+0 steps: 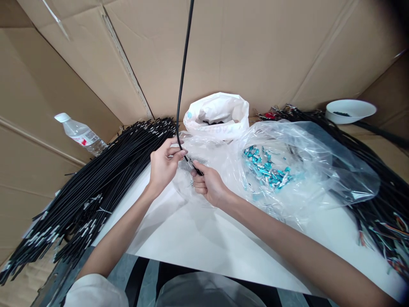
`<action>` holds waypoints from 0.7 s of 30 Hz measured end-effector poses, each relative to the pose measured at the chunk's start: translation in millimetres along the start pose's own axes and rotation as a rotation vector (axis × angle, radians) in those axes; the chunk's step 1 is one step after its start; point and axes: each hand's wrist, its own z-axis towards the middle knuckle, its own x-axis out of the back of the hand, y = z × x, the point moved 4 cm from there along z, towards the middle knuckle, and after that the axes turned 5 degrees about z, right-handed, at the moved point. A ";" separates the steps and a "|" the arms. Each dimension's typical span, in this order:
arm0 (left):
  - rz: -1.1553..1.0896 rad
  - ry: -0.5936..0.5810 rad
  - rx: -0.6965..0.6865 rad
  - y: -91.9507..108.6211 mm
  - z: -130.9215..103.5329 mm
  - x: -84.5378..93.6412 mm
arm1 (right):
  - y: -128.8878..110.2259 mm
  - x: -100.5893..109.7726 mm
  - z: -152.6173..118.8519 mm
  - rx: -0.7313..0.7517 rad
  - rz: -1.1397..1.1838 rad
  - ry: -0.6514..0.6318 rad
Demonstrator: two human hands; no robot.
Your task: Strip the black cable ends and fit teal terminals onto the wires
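Cardboard (pixel 255 51) stands at twelve o'clock; left fingers (pixel 178 156) pinch a black cable (pixel 182 76), right fingers (pixel 200 185) grip something dark (pixel 200 172) by its end.

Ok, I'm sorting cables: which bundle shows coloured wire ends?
The right bundle: multicoloured wires splay from its near end, whereas the left bundle shows whitish tips.

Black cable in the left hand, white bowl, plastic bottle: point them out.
Black cable (pixel 182 70): head view, its upright length.
White bowl (pixel 359 109): head view, its inner wall.
Plastic bottle (pixel 84 137): head view, its label.
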 end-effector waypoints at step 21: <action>-0.156 0.057 0.065 -1.6 5.8 4.5 | 7.1 -1.8 -5.1 0.134 -0.114 0.003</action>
